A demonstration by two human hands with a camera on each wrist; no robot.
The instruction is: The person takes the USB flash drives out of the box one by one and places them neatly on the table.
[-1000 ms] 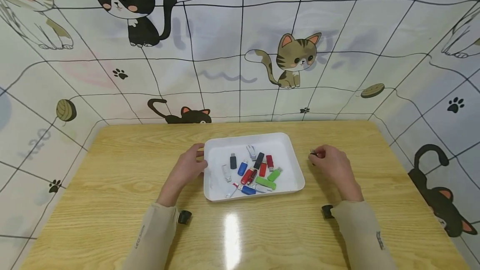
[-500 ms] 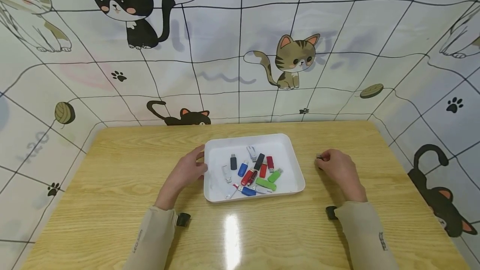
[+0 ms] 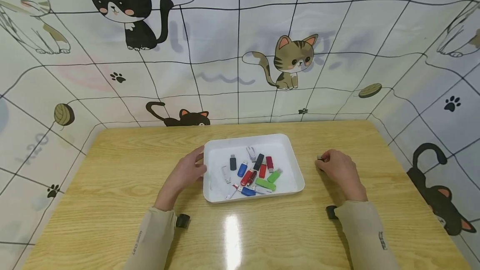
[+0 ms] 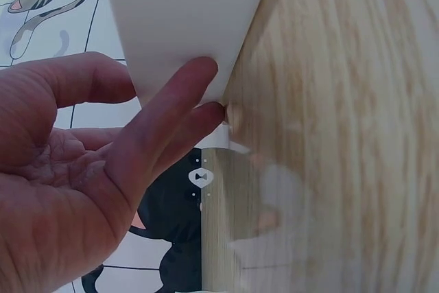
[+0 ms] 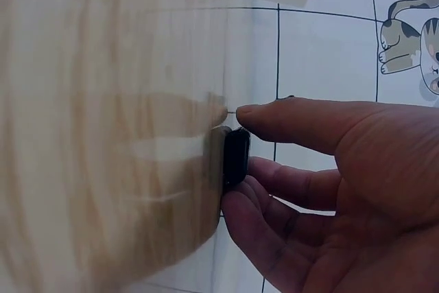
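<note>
A white tray point(image 3: 294, 178) holds several USB sticks: a dark one point(image 3: 233, 162), blue ones such as this blue stick point(image 3: 242, 169), red ones like the red stick point(image 3: 269, 164), a green stick point(image 3: 265, 184) and white ones. My left hand point(image 3: 185, 172) touches the tray's left outer wall with fairly straight fingers; the left wrist view shows fingertips against the white side point(image 4: 178, 18). Right of the tray, my right hand point(image 3: 339, 172) pinches a small black USB stick point(image 5: 236, 157) down at the tabletop. In the head view the fingers mostly cover that stick.
The wooden table point(image 3: 281, 232) reaches back to a wall point(image 3: 217, 66) with cat drawings, which also closes in on both sides. A bright light reflection lies on the tabletop in front of the tray.
My right hand, with the black USB stick, has moved slightly right and nearer to me, then stayed nearly still. The left hand and tray look unchanged.
</note>
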